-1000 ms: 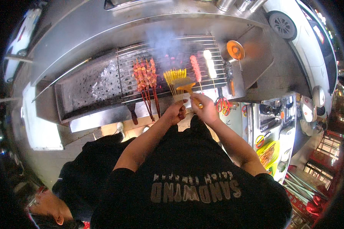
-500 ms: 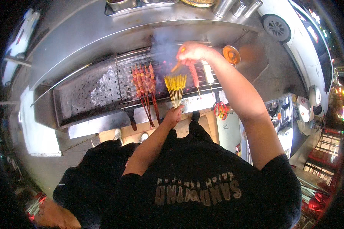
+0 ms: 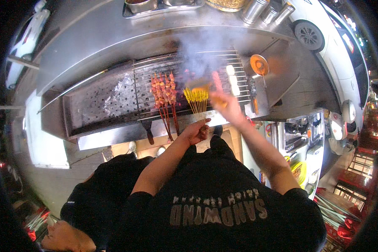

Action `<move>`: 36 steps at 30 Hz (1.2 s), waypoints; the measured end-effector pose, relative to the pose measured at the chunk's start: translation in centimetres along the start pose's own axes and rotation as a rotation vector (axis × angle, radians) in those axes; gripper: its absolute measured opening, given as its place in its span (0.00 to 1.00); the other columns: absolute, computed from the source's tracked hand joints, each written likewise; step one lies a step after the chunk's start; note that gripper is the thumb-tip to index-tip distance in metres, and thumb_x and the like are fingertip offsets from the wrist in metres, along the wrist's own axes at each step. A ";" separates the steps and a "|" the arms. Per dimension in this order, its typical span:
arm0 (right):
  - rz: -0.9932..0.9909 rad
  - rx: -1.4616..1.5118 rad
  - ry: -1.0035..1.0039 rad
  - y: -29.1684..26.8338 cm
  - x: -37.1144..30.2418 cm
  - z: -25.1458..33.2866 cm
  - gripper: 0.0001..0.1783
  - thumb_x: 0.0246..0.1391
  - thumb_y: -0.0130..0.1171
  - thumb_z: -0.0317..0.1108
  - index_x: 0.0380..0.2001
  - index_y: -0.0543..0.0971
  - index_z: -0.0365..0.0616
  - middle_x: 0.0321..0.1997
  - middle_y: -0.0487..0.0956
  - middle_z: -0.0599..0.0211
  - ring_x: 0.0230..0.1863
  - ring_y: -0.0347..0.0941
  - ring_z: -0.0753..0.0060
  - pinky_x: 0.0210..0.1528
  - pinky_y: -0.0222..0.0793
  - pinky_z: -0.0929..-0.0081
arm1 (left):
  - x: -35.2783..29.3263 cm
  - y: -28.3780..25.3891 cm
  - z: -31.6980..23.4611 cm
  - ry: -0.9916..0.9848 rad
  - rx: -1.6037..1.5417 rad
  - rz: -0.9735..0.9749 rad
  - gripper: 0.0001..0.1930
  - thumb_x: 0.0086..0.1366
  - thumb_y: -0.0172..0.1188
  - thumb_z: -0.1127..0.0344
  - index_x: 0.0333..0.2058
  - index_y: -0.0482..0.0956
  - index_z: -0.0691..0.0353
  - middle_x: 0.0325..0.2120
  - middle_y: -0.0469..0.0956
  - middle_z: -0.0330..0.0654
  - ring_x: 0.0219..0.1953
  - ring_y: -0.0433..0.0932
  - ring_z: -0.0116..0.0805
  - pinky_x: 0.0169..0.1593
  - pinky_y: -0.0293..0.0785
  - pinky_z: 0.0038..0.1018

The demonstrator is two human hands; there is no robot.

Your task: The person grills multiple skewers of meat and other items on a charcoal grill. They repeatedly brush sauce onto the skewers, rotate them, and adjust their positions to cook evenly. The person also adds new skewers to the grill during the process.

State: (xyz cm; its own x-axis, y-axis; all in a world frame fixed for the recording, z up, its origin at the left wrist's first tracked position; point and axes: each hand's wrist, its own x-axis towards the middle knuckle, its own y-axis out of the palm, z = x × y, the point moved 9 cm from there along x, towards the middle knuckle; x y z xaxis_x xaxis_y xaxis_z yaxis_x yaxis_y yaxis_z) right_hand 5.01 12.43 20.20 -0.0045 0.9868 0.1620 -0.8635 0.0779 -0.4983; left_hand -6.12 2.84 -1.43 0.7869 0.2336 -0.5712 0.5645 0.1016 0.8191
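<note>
Near the grill's front edge, my left hand (image 3: 196, 132) is closed round the thin sticks of a fanned bundle of yellow skewers (image 3: 197, 96), their food ends over the grill. My right hand (image 3: 226, 107), smeared by motion, grips what looks like a basting brush (image 3: 200, 85). Its blurred brownish head is at the tops of the yellow skewers. Left of the bundle, several meat skewers (image 3: 164, 89) lie on the grill rack (image 3: 143, 75). A pink sausage skewer (image 3: 216, 80) and a white skewer (image 3: 232, 80) lie to the right, the sausage partly behind my right hand.
Smoke rises behind the skewers. A perforated charcoal tray (image 3: 86, 101) with pale ash extends left. An orange-stained round dish (image 3: 259, 65) sits at the right end. Metal canisters (image 3: 255, 10) and pans (image 3: 140, 6) stand at the back. Another person in black (image 3: 101, 197) is close on my left.
My right hand has come down and toward me from over the grill, bringing the brush to the yellow skewers. My left hand still holds the bundle. The whole view has shifted slightly.
</note>
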 end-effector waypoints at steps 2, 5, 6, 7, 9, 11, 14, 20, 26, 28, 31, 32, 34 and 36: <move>0.133 -0.235 0.074 4.2 -3.7 -2.5 0.19 0.46 0.62 0.32 0.45 0.77 0.42 0.42 0.79 0.52 0.41 0.77 0.52 0.45 0.72 0.66 | 0.5 -0.9 0.3 -0.037 0.037 -0.067 0.09 0.65 0.55 0.57 0.40 0.75 0.51 0.18 0.68 0.32 0.17 0.63 0.23 0.19 0.57 0.21; -0.030 -0.158 -0.028 4.9 -8.4 -2.8 0.20 0.44 0.65 0.32 0.42 0.77 0.40 0.40 0.78 0.52 0.40 0.75 0.48 0.42 0.73 0.62 | 1.1 -2.8 0.2 -0.022 0.093 -0.208 0.09 0.68 0.50 0.55 0.40 0.73 0.50 0.14 0.60 0.30 0.14 0.57 0.22 0.17 0.52 0.21; -0.002 -0.099 -0.001 5.0 -9.4 -3.2 0.20 0.43 0.65 0.31 0.42 0.76 0.40 0.39 0.78 0.53 0.39 0.76 0.50 0.41 0.73 0.63 | 1.4 -2.3 0.2 -0.029 0.005 -0.124 0.10 0.68 0.49 0.56 0.43 0.72 0.50 0.15 0.60 0.30 0.14 0.56 0.22 0.17 0.52 0.22; -0.044 -0.126 -0.052 4.6 -10.0 -2.6 0.21 0.42 0.64 0.29 0.43 0.76 0.41 0.38 0.78 0.54 0.38 0.76 0.51 0.40 0.73 0.64 | 1.1 -2.6 0.7 -0.062 -0.084 -0.128 0.11 0.69 0.47 0.57 0.46 0.71 0.51 0.15 0.59 0.29 0.14 0.56 0.22 0.17 0.52 0.22; -0.027 -0.157 0.143 3.9 -10.1 -3.4 0.20 0.42 0.63 0.27 0.42 0.77 0.40 0.36 0.78 0.52 0.37 0.76 0.51 0.39 0.73 0.64 | 1.0 -2.4 0.2 -0.041 0.036 -0.090 0.13 0.70 0.46 0.58 0.49 0.70 0.51 0.16 0.59 0.29 0.14 0.55 0.22 0.19 0.52 0.22; 0.017 -0.157 0.187 3.3 -8.8 -2.0 0.18 0.42 0.62 0.26 0.41 0.77 0.40 0.34 0.78 0.51 0.36 0.76 0.51 0.38 0.73 0.66 | 0.7 -2.2 -0.3 -0.009 0.197 -0.059 0.18 0.68 0.50 0.56 0.55 0.67 0.48 0.15 0.58 0.28 0.15 0.54 0.23 0.20 0.52 0.22; -0.101 -0.058 -0.075 0.4 -3.1 3.8 0.15 0.45 0.61 0.26 0.41 0.78 0.39 0.35 0.79 0.53 0.35 0.78 0.56 0.38 0.73 0.69 | 0.5 -1.7 -0.3 0.005 0.139 -0.015 0.19 0.68 0.51 0.55 0.55 0.67 0.51 0.18 0.60 0.29 0.16 0.54 0.23 0.20 0.53 0.22; -0.226 0.264 -0.330 -0.5 17.4 13.7 0.15 0.48 0.61 0.25 0.42 0.77 0.40 0.38 0.81 0.60 0.41 0.78 0.71 0.45 0.72 0.76 | 1.3 -3.1 -0.8 0.185 0.824 0.023 0.21 0.64 0.56 0.54 0.53 0.68 0.53 0.33 0.71 0.37 0.33 0.72 0.32 0.37 0.73 0.30; -0.156 0.215 -0.231 3.0 33.7 16.4 0.22 0.51 0.61 0.31 0.50 0.74 0.38 0.36 0.80 0.60 0.34 0.76 0.74 0.38 0.71 0.79 | 0.1 -9.4 1.9 0.068 0.341 -0.282 0.24 0.61 0.60 0.57 0.53 0.68 0.59 0.49 0.72 0.44 0.51 0.71 0.38 0.52 0.70 0.40; -0.014 0.412 -0.048 4.8 35.1 14.6 0.30 0.50 0.59 0.29 0.57 0.66 0.38 0.34 0.80 0.60 0.27 0.75 0.76 0.31 0.72 0.80 | -1.7 -9.4 3.1 0.054 0.304 -0.302 0.23 0.62 0.59 0.55 0.52 0.69 0.60 0.49 0.72 0.42 0.50 0.72 0.38 0.52 0.70 0.40; -0.043 0.385 -0.069 4.6 30.9 11.8 0.32 0.50 0.50 0.24 0.61 0.61 0.39 0.33 0.79 0.65 0.22 0.73 0.77 0.25 0.71 0.79 | -7.9 -0.7 1.1 0.808 1.736 0.115 0.18 0.64 0.53 0.49 0.43 0.72 0.56 0.48 0.69 0.40 0.45 0.72 0.32 0.43 0.71 0.32; -0.083 0.477 -0.064 4.9 27.6 10.1 0.24 0.53 0.48 0.24 0.55 0.67 0.38 0.29 0.78 0.68 0.21 0.71 0.78 0.24 0.69 0.79 | -8.1 -3.3 0.7 0.492 1.157 -0.037 0.18 0.63 0.53 0.50 0.42 0.73 0.56 0.46 0.71 0.41 0.43 0.73 0.34 0.43 0.71 0.32; 0.067 0.480 0.042 6.3 19.3 5.9 0.10 0.59 0.51 0.34 0.35 0.77 0.38 0.22 0.75 0.72 0.20 0.69 0.81 0.23 0.66 0.79 | -9.2 -5.8 2.4 0.017 0.780 -0.165 0.17 0.64 0.52 0.51 0.42 0.74 0.58 0.41 0.74 0.41 0.41 0.75 0.35 0.41 0.72 0.31; 0.220 0.222 0.200 6.8 10.3 0.7 0.16 0.60 0.53 0.42 0.30 0.77 0.39 0.19 0.74 0.69 0.20 0.70 0.83 0.24 0.66 0.78 | -11.6 -3.5 1.5 0.092 0.901 0.106 0.19 0.68 0.47 0.51 0.42 0.76 0.60 0.41 0.77 0.39 0.43 0.75 0.33 0.38 0.72 0.30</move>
State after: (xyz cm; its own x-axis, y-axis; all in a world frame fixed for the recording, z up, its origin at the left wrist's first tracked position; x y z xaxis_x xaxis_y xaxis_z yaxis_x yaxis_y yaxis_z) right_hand -1.24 23.05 19.06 -0.1225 0.9864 -0.1092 -0.9414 -0.1503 -0.3018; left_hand -16.84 -1.69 2.23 0.8446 0.2786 -0.4573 0.5018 -0.7098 0.4943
